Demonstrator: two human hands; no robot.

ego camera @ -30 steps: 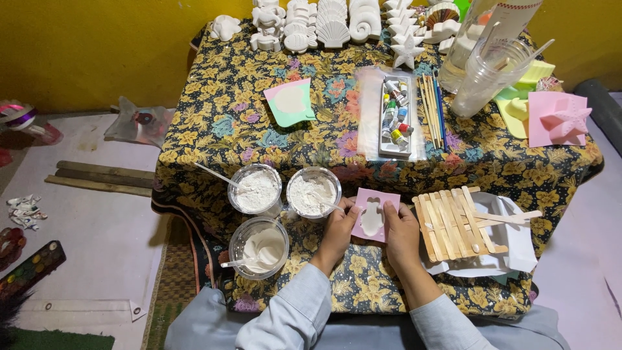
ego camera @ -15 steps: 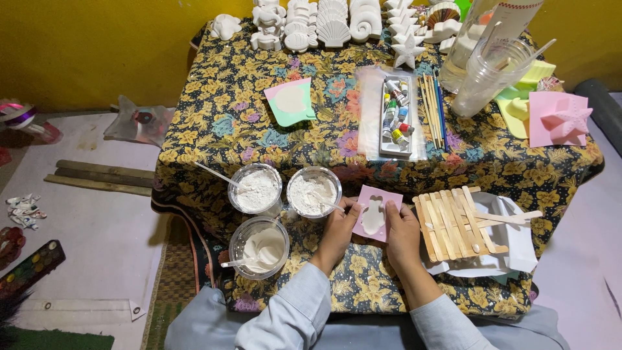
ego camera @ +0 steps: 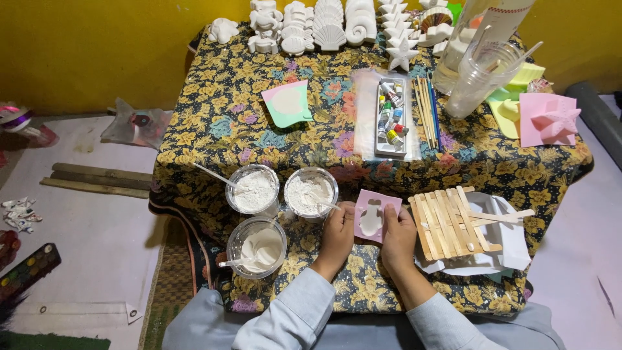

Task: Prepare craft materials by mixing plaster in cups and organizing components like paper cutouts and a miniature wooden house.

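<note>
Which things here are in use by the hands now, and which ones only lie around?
In use:
- pink mould, held flat by left hand and right hand
- white filling in it

Lying about:
- three powder cups
- wooden stick rack
- paint tubes
- brushes
- white cast figures

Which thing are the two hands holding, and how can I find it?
Look at the near edge of the flowery table, right of the three powder cups and left of the wooden sticks. Between the left hand and right hand lies a pink mould. It alone is pink, square, with a white-filled hollow.
</note>
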